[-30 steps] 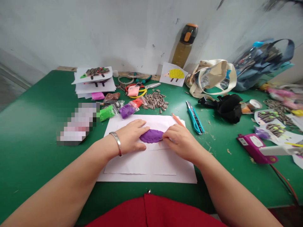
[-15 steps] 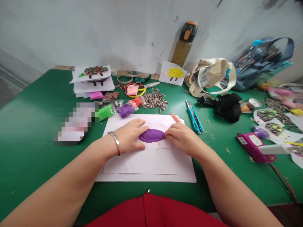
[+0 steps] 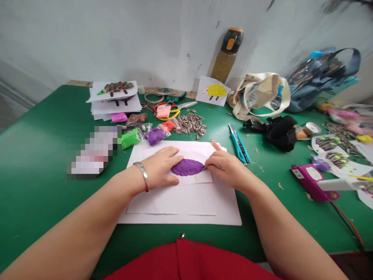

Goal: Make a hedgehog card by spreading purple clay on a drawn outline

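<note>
A flat, leaf-shaped piece of purple modelling clay lies on a small white paper, on top of larger white sheets. My left hand, with a silver bangle at the wrist, rests flat with its fingers spread. Its thumb and forefinger lie around the clay's left end. At the right tip of the clay, my right hand pinches a small dark sliver that looks like a sunflower seed; the fingers hide most of it. An orange pencil sticks out behind that hand.
Beyond the paper are a pile of sunflower seeds, clay packets and scissors. A teal utility knife lies to the right, near a black strap. A blurred-out object sits left. A bottle stands by the wall.
My right hand has shifted slightly to the right, and a little more of the clay's right tip shows. My left hand has stayed in place.
</note>
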Demonstrator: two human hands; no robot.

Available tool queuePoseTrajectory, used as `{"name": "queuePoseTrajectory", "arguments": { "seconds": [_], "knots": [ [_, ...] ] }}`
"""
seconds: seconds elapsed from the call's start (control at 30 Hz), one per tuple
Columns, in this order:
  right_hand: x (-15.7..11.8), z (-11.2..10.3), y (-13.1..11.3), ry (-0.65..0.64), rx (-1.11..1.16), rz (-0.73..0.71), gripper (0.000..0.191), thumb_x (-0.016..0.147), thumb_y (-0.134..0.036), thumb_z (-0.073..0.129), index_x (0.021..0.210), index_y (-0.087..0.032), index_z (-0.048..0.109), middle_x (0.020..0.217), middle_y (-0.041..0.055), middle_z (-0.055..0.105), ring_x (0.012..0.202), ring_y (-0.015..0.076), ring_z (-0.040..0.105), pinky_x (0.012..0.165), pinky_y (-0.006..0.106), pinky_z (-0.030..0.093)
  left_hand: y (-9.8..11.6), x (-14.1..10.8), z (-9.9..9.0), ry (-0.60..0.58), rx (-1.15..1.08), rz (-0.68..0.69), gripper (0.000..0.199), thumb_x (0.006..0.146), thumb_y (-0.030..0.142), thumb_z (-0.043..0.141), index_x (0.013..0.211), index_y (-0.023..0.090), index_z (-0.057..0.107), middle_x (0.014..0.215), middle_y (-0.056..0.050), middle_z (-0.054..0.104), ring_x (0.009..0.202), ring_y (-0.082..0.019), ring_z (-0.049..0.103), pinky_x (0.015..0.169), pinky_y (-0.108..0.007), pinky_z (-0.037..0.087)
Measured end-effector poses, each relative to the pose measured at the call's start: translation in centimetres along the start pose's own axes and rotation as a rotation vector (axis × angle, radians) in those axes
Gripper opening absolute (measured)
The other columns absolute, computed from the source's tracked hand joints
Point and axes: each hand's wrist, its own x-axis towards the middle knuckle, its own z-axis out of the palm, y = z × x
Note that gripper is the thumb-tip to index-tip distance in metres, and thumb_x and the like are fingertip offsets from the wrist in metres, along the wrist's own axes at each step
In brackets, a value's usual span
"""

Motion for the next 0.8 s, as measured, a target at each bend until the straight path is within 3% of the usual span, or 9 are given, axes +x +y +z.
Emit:
{"name": "queuePoseTrajectory", "arguments": {
  "seconds": [0.27,0.47,0.63,0.8],
  "knots": [
    [0.0,0.1,0.4,0.031,0.052,0.014,0.022,0.086,-0.008,0.050,0.080,-0.022,0.066,0.076,-0.0024,0.064,0.072,0.0134,0.062,0.117,0.057,0.021,0.2,0.1,-0.2,-0.010,-0.002,-0.008,0.060,0.072,0.042,0.068,0.125,0.017,0.054,0.132,-0.014,0.047,0.122,-0.032,0.044,0.103,-0.042,0.037],
    [-0.3,0.2,0.1,0.116,0.030,0.164,0.022,0.087,-0.010,0.047,0.078,-0.022,0.063,0.074,-0.0003,0.063,0.072,0.0172,0.064,0.098,0.045,0.048,0.1,0.1,-0.2,0.005,-0.005,0.004,0.060,0.071,0.041,0.069,0.124,0.016,0.055,0.131,-0.014,0.047,0.122,-0.032,0.043,0.104,-0.042,0.037],
    [-0.2,0.9,-1.6,0.077,-0.141,0.149,0.020,0.086,-0.009,0.045,0.083,-0.021,0.061,0.066,-0.0009,0.055,0.064,0.0169,0.059,0.098,0.046,0.044,0.3,0.0,-0.3,-0.010,-0.010,0.001,0.058,0.073,0.039,0.069,0.124,0.015,0.055,0.129,-0.015,0.048,0.121,-0.032,0.044,0.103,-0.042,0.038],
    [-0.1,1.5,-2.8,0.014,-0.154,0.275,0.016,0.082,-0.009,0.048,0.081,-0.018,0.060,0.068,0.0018,0.058,0.066,0.0170,0.057,0.067,0.031,0.047,0.2,0.0,-0.2,0.002,-0.003,0.010,0.056,0.072,0.040,0.069,0.122,0.018,0.055,0.128,-0.013,0.048,0.118,-0.031,0.045,0.101,-0.041,0.039]
  ]
}}
